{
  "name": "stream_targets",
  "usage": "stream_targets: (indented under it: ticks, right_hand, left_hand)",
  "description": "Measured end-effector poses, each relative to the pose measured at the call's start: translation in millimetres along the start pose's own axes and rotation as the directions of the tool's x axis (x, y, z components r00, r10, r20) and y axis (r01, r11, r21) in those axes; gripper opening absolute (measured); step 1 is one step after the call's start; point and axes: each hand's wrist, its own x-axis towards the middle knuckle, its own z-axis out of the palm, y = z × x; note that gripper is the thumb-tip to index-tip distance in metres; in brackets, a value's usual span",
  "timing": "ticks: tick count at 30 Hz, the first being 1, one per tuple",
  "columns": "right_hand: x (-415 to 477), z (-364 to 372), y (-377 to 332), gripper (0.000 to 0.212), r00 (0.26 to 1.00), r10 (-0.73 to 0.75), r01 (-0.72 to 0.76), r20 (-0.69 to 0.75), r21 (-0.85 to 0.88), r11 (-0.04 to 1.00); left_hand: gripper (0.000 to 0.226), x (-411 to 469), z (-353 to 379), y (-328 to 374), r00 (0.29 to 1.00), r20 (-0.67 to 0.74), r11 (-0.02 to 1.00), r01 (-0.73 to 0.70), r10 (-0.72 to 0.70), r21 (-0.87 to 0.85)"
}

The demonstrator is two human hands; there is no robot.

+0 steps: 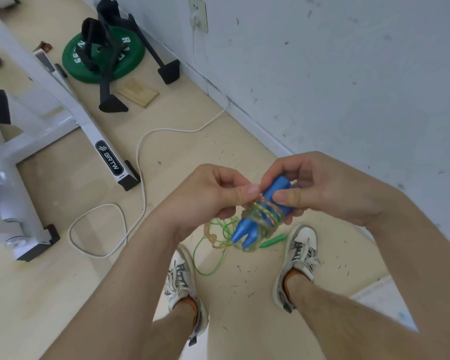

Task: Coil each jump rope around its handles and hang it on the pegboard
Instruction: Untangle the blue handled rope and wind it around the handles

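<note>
Two blue jump-rope handles lie side by side, gripped by my right hand at their upper end. A translucent rainbow-tinted rope is wound several times round their middle, and a loose tail of it hangs below. My left hand pinches the rope right next to the handles. On the floor between my shoes lies a second jump rope, a thin green cord with a green handle. No pegboard is in view.
A white exercise-machine frame fills the left side. A green weight plate under a black stand sits at the back by the wall, with a wooden block beside it. A white cable loops across the floor. The wall stands close on the right.
</note>
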Motion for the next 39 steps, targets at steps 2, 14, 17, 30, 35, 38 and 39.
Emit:
stream_targets:
  ticks: [2, 14, 17, 30, 35, 38, 39]
  right_hand:
    - [2.0, 1.2, 1.4, 0.015, 0.999, -0.050, 0.046, 0.011, 0.268, 0.962]
    - [28.2, 39.8, 1.6, 0.013, 0.875, 0.155, 0.303, -0.459, 0.768, 0.565]
    - [28.7, 41.0, 2.4, 0.008, 0.762, 0.159, 0.299, -0.628, 0.559, 0.773]
    - [33.1, 39.2, 17.5, 0.013, 0.610, -0.238, -0.018, -0.756, -0.314, 0.949]
    - [32.1, 35.1, 18.5, 0.009, 0.704, -0.316, -0.118, -0.636, -0.544, 0.831]
    - [28.6, 27.0, 16.5, 0.012, 0.815, -0.212, -0.148, -0.539, -0.548, 0.823]
    - [26.9, 25.5, 15.3, 0.016, 0.854, -0.183, -0.139, -0.487, -0.552, 0.822]
  left_hand:
    - [0.024, 3.2, 6.0, -1.2, 1.000, 0.025, 0.973, -0.010, 0.016, -0.233]
    - [0.028, 17.6, 31.9, 0.4, 0.921, -0.382, 0.988, -0.125, 0.082, -0.088]
    - [0.033, 17.4, 28.6, -5.0, 0.917, -0.371, 0.969, -0.058, 0.147, 0.242]
    - [0.029, 9.4, 29.5, -9.0, 0.881, -0.155, 0.479, -0.089, 0.446, 0.873]
    - [0.020, 6.8, 24.5, -6.9, 0.786, -0.083, 0.311, -0.143, 0.613, 0.940]
    - [0.029, 5.6, 17.2, -5.3, 0.782, -0.106, 0.386, -0.180, 0.614, 0.905]
    - [0.030, 5.0, 13.7, -4.1, 0.785, -0.129, 0.419, -0.177, 0.606, 0.890]
